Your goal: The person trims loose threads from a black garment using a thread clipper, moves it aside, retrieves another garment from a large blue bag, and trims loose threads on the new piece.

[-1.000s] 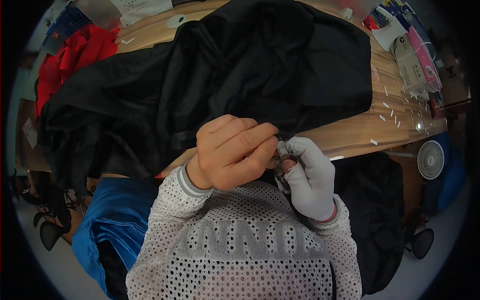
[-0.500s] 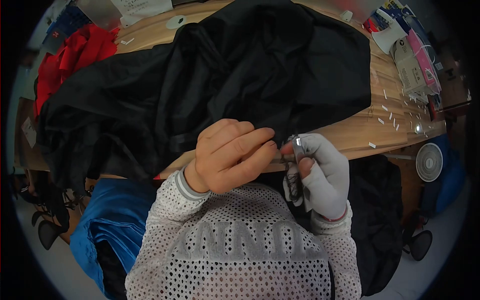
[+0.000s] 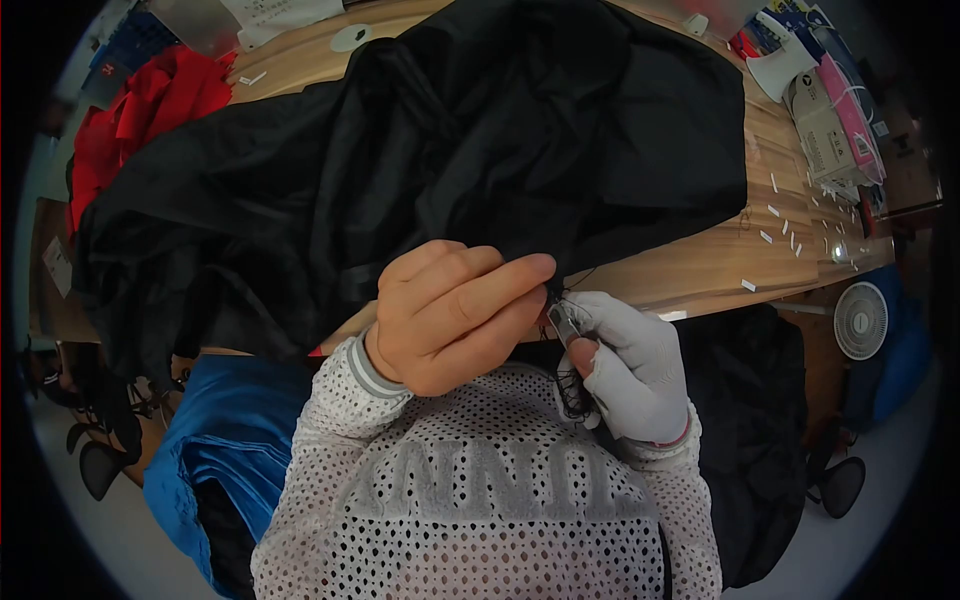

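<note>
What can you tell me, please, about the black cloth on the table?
The black cloth looks thin and smooth, with a faint sheen. It lies rumpled across the wood-grain table, flatter at the right, with deep folds at the left that hang past the table's edge. Red cloth adjoins it at the far left. The bare left hand appears to pinch its near border.

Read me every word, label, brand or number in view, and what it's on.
White top: "N" shapes among raised letters; whole word unclear.
White paper: printed characters, too blurred.
Cardboard box: logo and print, too small.
White label: too small.
Fan: hub mark, too small.
Nothing else reads clearly.
</note>
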The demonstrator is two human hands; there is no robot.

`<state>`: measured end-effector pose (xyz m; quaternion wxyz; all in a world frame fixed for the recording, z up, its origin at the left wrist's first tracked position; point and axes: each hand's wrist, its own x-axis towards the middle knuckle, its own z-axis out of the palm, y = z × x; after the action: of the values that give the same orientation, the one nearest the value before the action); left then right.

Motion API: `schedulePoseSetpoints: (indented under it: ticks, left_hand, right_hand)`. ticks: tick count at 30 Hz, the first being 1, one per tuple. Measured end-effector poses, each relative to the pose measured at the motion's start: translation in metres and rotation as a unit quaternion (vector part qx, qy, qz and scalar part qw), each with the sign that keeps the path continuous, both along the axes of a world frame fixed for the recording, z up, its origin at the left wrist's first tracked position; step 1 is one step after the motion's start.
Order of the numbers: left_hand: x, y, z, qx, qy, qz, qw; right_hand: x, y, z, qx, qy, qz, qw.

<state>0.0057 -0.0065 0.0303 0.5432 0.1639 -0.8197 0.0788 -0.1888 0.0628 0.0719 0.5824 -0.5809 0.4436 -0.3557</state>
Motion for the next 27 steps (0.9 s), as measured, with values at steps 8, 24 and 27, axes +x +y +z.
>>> schedulePoseSetpoints:
  ticks: [8, 24, 27]
  left_hand:
    - [0.0004, 0.0013, -0.0011, -0.006, -0.005, -0.018, 1.0]
    - [-0.0019, 0.0012, -0.0019, -0.021, -0.001, -0.004, 1.0]
    - [-0.003, 0.0015, -0.0001, -0.021, 0.004, -0.002, 1.0]
  right_hand:
    - [0.0014, 0.0012, -0.002, -0.01, 0.0, -0.009, 1.0]
    - [-0.0036, 0.0065, 0.0026, -0.03, -0.05, -0.083, 0.995]
    - [-0.0002, 0.004, 0.0027, -0.01, -0.035, -0.043, 0.998]
